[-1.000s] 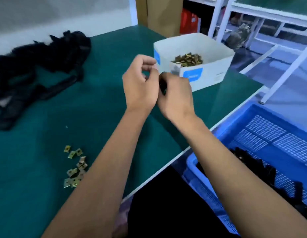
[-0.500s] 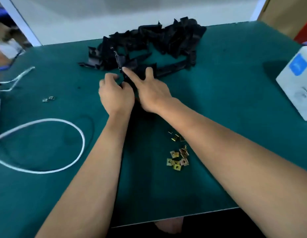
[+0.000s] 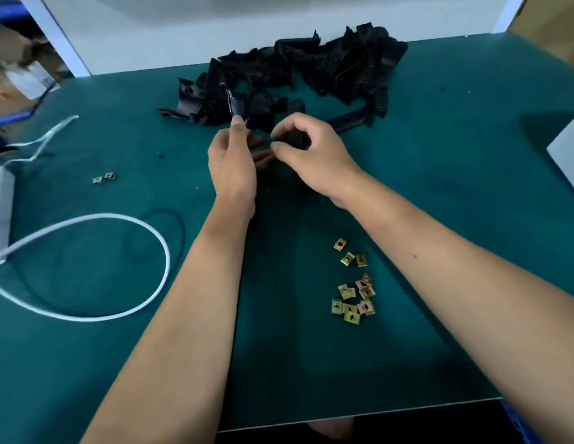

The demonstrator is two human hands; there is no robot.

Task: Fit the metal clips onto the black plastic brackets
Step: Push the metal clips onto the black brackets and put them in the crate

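1. At centre frame I see my left hand (image 3: 232, 161) raised over the green table (image 3: 439, 219), its fingers pinching the lower end of a black plastic bracket (image 3: 237, 107) that stands nearly upright above the fingertips.
2. Just to its right, my right hand (image 3: 311, 152) is curled around a second black piece (image 3: 297, 139), thumb and forefinger closed over it; only a dark, matte patch shows between the fingers.
3. The pile of black brackets (image 3: 327, 68) sprawls across the upper centre of the frame, near the table's far edge: angular, dull-black mouldings, some long and strap-like, tangled over one another.
4. The metal clips (image 3: 354, 290) lie loose in the lower centre-right, between my forearms: small, squarish, brass-coloured plates, each with a hole in its face, some touching, some apart.
5. Two more clips (image 3: 104, 178) sit side by side at middle left, well apart from the rest.
6. A white cable (image 3: 144, 232) loops across the left of the table.
7. A white box (image 3: 568, 165) is cut off by the right edge of the frame.
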